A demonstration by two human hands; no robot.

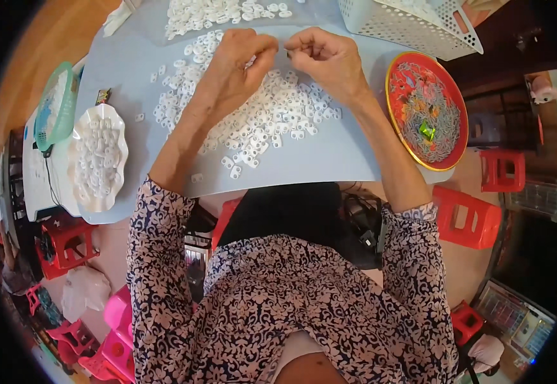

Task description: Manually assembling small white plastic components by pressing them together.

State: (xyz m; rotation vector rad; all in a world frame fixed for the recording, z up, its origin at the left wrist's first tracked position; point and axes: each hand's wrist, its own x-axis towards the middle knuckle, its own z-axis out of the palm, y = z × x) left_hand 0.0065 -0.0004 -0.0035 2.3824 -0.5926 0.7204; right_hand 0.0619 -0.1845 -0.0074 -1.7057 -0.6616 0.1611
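Note:
My left hand [243,63] is closed above a pile of small white plastic parts [262,118], each with two holes. A bit of one white part [251,61] shows between its curled fingers. Close by on the right, my right hand [329,63] is pinched, thumb against fingers. A small dark tip [289,55] pokes out at its fingertips; its kind is too small to make out. The two hands are apart by a narrow gap. Loose white parts lie beneath and around both wrists on the grey-blue table [336,153].
On the right stands a round red tray [459,121] of small grey screw-like pieces with a green wrapper. A white perforated basket [413,40] is behind it. Left are a scalloped white dish [122,150] of white parts and a green basket [67,96]. Red stools [467,217] surround the table.

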